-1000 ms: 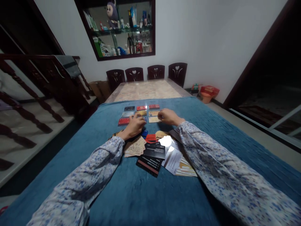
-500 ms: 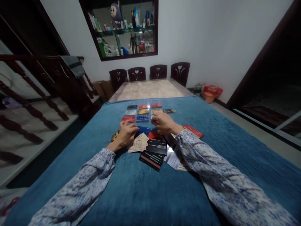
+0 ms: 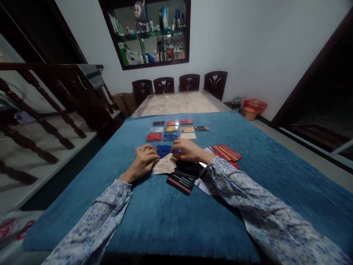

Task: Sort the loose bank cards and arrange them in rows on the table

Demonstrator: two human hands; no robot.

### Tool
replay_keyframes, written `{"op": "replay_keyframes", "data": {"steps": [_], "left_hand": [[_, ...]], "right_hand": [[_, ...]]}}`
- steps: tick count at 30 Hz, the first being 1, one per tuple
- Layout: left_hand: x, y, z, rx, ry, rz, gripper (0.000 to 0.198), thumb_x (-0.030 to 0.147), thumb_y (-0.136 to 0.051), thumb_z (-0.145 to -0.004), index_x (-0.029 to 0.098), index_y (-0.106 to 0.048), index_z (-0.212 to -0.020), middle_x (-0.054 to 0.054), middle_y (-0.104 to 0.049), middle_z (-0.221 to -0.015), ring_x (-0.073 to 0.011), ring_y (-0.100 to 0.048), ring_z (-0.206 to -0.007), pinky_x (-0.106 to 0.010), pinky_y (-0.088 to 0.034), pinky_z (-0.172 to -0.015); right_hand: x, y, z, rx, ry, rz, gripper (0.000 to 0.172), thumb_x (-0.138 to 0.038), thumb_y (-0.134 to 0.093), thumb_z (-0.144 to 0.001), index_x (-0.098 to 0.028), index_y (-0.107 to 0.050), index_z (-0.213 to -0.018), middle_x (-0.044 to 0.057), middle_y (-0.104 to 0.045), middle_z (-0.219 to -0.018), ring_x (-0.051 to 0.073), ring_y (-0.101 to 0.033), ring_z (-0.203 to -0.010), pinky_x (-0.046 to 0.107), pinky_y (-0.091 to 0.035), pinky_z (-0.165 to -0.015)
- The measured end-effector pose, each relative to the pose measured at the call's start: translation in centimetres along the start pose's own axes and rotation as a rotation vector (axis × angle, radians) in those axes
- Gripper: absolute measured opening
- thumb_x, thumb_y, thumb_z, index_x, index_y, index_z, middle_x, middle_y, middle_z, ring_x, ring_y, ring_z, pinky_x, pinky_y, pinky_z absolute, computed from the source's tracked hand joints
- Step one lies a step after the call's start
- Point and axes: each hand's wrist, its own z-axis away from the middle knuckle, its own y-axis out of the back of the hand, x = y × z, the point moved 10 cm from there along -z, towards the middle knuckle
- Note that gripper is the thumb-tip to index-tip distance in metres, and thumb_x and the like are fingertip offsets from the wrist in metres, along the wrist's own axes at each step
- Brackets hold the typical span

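My left hand (image 3: 142, 161) is curled around a card (image 3: 152, 148) whose yellowish edge shows between the fingers. Across from it, my right hand (image 3: 189, 150) has its fingers bent together at the blue card (image 3: 163, 151); what the fingertips pinch is hidden. Between the hands lies a fan of beige printed cards (image 3: 164, 165). Under and beside my right hand are a dark red card (image 3: 179, 156) and black cards, one with a brown stripe (image 3: 180, 184). White papers (image 3: 202, 186) stick out below my right wrist.
Further off lie rows of cards, among them a red card (image 3: 154, 137), a blue one (image 3: 170, 136) and a cream one (image 3: 188, 135). Red cards with yellow stripes (image 3: 227, 152) rest right of my wrist. A blue cloth (image 3: 154, 217) covers the table; chairs (image 3: 189, 82) stand behind.
My right hand has drawn back from the card rows towards the pile, uncovering a cream card in the nearest row. The black-and-gold card left of my left hand no longer shows there.
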Motion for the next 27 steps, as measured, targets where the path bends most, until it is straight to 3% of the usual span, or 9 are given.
{"op": "replay_keyframes", "data": {"steps": [6,13,19,27], "left_hand": [[1.1,-0.1,0.1,-0.122,-0.036,0.052,0.017,0.027,-0.063,-0.093,0.024,-0.078,-0.1,-0.006,-0.077,-0.103,-0.0318,-0.052,-0.125,-0.055,-0.032,-0.109],[2.2,-0.2,0.2,-0.257,-0.055,0.089,0.025,0.031,-0.067,-0.088,0.023,-0.075,-0.11,-0.008,-0.075,-0.12,-0.0347,-0.047,-0.134,-0.057,-0.033,-0.114],[2.4,-0.4,0.1,-0.297,-0.035,0.107,0.027,0.034,-0.07,-0.088,0.023,-0.075,-0.112,-0.008,-0.075,-0.121,-0.035,-0.047,-0.134,-0.058,-0.034,-0.114],[2.4,-0.5,0.1,-0.282,-0.038,0.101,0.022,0.034,-0.071,-0.088,0.023,-0.077,-0.106,-0.008,-0.076,-0.115,-0.0336,-0.05,-0.131,-0.055,-0.036,-0.112]], "right_hand": [[-1.3,-1.0,0.0,-0.037,0.078,-0.035,0.017,-0.022,-0.071,-0.088,-0.018,-0.078,-0.103,0.01,-0.07,-0.104,0.022,-0.054,-0.093,0.035,-0.042,-0.083],[-3.3,-1.9,0.3,-0.191,0.095,0.002,0.038,-0.045,-0.073,-0.088,-0.018,-0.075,-0.114,0.012,-0.068,-0.119,0.027,-0.053,-0.104,0.038,-0.041,-0.084],[-4.3,-2.3,0.6,-0.3,0.064,0.056,0.038,-0.049,-0.074,-0.086,-0.017,-0.073,-0.106,0.014,-0.067,-0.116,0.03,-0.052,-0.11,0.039,-0.04,-0.084],[-4.6,-2.4,0.5,-0.325,0.049,0.101,0.034,-0.045,-0.069,-0.089,-0.017,-0.072,-0.107,0.014,-0.066,-0.117,0.03,-0.052,-0.111,0.039,-0.04,-0.085]]}}
